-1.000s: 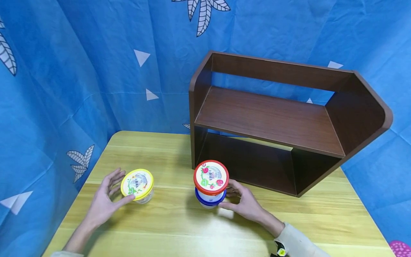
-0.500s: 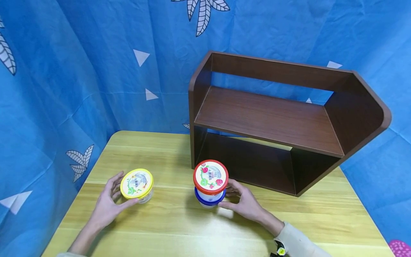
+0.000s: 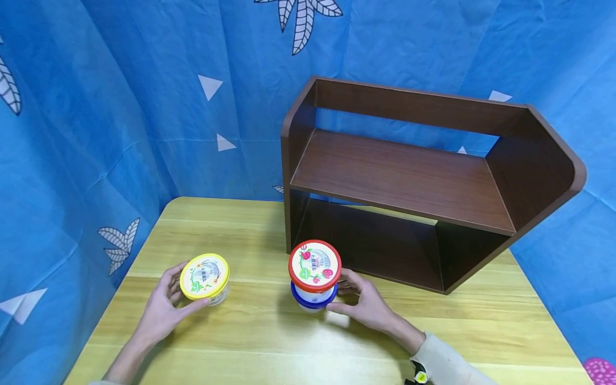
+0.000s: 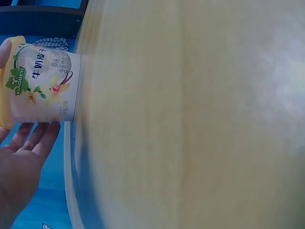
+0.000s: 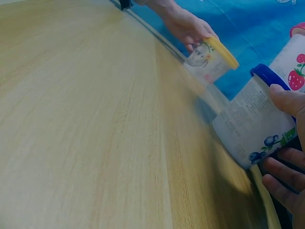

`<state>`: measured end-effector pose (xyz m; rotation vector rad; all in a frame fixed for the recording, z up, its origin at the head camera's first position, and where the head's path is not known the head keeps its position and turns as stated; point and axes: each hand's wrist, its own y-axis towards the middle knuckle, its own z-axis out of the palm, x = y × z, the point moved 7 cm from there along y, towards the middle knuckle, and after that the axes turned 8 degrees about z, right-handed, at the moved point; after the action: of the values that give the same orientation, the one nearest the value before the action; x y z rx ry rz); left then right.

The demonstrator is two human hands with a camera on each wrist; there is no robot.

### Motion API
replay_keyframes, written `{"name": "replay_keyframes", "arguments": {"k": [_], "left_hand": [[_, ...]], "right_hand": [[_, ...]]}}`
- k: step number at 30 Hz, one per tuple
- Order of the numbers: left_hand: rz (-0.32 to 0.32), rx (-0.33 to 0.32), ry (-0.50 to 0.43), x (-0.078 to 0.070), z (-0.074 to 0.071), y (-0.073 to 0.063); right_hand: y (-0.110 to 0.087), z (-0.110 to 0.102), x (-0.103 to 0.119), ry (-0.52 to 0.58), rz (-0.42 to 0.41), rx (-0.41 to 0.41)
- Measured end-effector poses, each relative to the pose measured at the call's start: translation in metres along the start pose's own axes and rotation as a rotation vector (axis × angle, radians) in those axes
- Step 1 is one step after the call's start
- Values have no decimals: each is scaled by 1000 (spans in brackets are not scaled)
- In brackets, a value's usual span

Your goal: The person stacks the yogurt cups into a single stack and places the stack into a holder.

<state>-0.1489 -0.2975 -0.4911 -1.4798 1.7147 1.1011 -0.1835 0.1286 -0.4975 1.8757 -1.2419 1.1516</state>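
On the left of the head view stands a small tub with a yellow lid; in the left wrist view its side shows flowers. My left hand holds it, thumb at the lid and fingers along the opposite side. Near the middle, a red-lidded strawberry tub sits on top of a blue-lidded tub. With my right hand I hold the lower tub from the right. Its thumb touches the blue lid's rim in the right wrist view; the fingers lie at the far side, partly hidden.
Behind the stacked tubs stands a dark brown two-level shelf, its lower compartment open to the front. The wooden table ends against a blue patterned cloth at the back and sides.
My left thumb has moved from on top of the yellow lid to its near side, and the lid's print looks slightly turned. The right hand and the stacked tubs stay put.
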Motion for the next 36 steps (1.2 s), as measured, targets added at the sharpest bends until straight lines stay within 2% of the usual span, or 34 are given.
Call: {"name": "replay_keyframes", "arguments": {"k": [11,20,36], "left_hand": [[-10,9,-9,-2,-1,0],[6,1,10,-10,-2,2],[101,-24,16,-51,0,13]], "right_hand": [[0,0,1,1,-7,-6],[-1,0,0,2,-2,-8],[-1,0,3,9,-18,-8]]}}
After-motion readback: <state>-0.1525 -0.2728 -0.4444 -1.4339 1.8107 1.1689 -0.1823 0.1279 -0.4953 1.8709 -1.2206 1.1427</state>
